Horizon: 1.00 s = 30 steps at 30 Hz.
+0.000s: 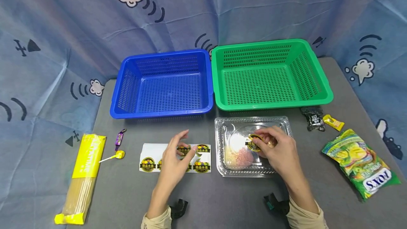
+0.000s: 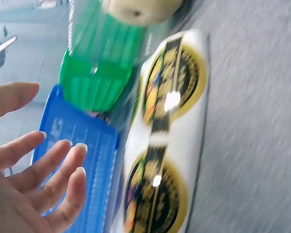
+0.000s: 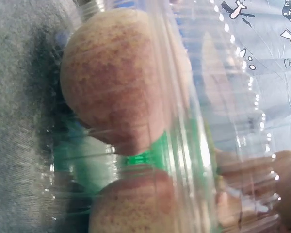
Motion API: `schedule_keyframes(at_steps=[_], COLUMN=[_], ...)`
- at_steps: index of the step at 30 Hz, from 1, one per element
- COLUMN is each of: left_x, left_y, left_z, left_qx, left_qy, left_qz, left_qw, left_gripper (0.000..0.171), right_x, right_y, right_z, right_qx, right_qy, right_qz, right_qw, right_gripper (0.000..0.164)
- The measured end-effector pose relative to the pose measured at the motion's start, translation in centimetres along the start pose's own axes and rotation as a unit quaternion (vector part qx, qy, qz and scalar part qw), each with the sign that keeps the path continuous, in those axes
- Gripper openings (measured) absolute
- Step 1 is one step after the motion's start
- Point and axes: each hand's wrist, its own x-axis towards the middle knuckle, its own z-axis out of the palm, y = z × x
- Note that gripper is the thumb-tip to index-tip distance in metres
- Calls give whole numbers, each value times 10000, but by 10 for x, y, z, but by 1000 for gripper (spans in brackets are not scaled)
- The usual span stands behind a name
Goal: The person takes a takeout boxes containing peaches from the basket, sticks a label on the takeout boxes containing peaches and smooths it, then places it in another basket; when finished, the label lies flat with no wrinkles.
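My right hand (image 1: 281, 153) pinches a round black-and-gold fruit sticker (image 1: 253, 143) over the lid of a clear plastic clamshell box (image 1: 220, 151). Inside the box is a pinkish peach (image 1: 240, 159); the right wrist view shows two fruits, one a peach (image 3: 121, 77), through the ribbed clear wall. To the left, my left hand (image 1: 173, 162) hovers above a white sheet of fruit stickers (image 1: 152, 149), its fingers spread and nothing between them. In the left wrist view the loosely bent fingers (image 2: 63, 179) are apart from the stickers, and part of the sheet is hidden under the hand in the head view.
Behind stand a blue basket (image 1: 162, 113) and a green basket (image 1: 273, 106). At left lie a yellow noodle pack (image 1: 83, 172), a lollipop (image 1: 119, 154) and a purple candy (image 1: 119, 139). At right are a black packet (image 1: 314, 119), a yellow candy (image 1: 333, 122) and a green sweets bag (image 1: 359, 162).
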Motion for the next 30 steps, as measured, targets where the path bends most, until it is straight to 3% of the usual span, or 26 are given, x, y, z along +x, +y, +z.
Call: schedule_keyframes(at_steps=[8, 14, 23, 30], left_x=[-7, -12, -9, -9], left_y=[13, 19, 17, 18], left_z=[29, 45, 56, 58], left_qx=[-272, -514, -1071, -1127], left_qy=[-894, -1396, -1565, -1591], left_qz=[36, 82, -98, -119], left_qw=[9956, 9888, 9818, 9807], left_gripper=[71, 85, 82, 80], right_x=[1, 2, 3, 4], right_y=[4, 3, 5, 2], right_z=[4, 7, 9, 10], right_qx=[-363, -650, -724, -690], right_qy=[-95, -153, -97, -110], right_qz=[-485, -577, -874, -667], right_qw=[9981, 9961, 9935, 9953], right_gripper=[39, 47, 47, 38])
